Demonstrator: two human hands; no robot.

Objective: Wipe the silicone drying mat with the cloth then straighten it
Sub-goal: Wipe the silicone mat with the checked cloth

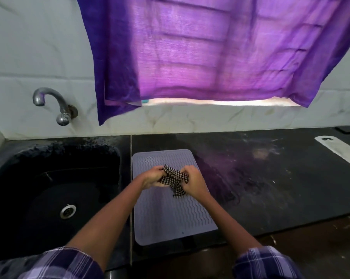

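My left hand (152, 176) and right hand (194, 181) both clench bunched checkered cloth (175, 180) between them — silicone drying mat (170, 216) flat on table beneath hands. Wiping seemingly not begun — straightening also left.

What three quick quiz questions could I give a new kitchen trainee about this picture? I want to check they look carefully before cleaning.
1. True or false: the checked cloth lies flat on the drying mat.
2. Which side of the mat is the sink on? A) its left B) its right C) behind it
3. Fill in: the left hand and right hand hold the cloth above the ____.

Key:
1. False; it is bunched up between both hands.
2. A.
3. Mat.
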